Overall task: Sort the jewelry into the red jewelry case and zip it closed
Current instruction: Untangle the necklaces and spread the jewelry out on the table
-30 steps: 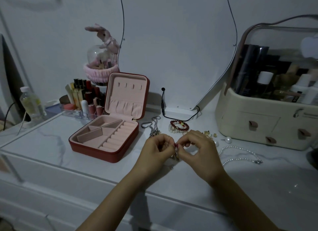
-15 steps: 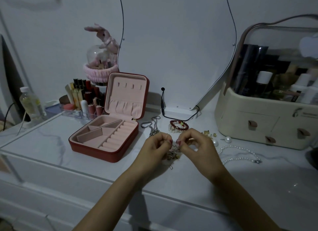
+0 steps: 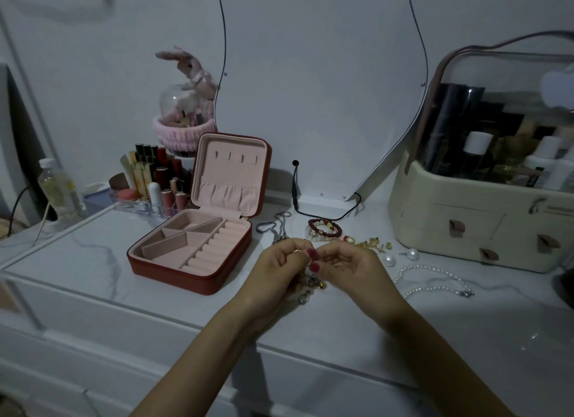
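1. The red jewelry case (image 3: pixel 198 255) lies open on the white marble tabletop (image 3: pixel 77 261), its lid standing upright at the back; its pink compartments and ring rolls hold no jewelry that I can see.
2. Just right of the case and nearer the camera, the left hand (image 3: pixel 279 270) and right hand (image 3: pixel 351 267) meet above the tabletop; both have their fingers curled, fingertips pinching a small tangled charm piece (image 3: pixel 312 284) that dangles between them; what kind of piece it is cannot be told.
3. Right of the case, behind the hands, a silver chain (image 3: pixel 278 228) lies on the tabletop; beyond it sit red bead bracelets (image 3: pixel 324 228); further right lie small gold pieces (image 3: pixel 372 244) and 2 pearl earrings (image 3: pixel 400 256).
4. Well right of the case, past the right hand, a pearl necklace (image 3: pixel 435 280) lies in a loop on the tabletop.
5. Far right of the case stands a cream cosmetics organizer (image 3: pixel 466 227) with a clear lid; bottles show inside.
6. Left of the case and behind it, a clear tray of lipsticks (image 3: pixel 155 183) stands near a plastic bottle (image 3: pixel 57 189); behind the case lid a plush rabbit (image 3: pixel 189 65) sits on a glass dome; a mirror (image 3: pixel 320 90) leans on the wall behind the case.
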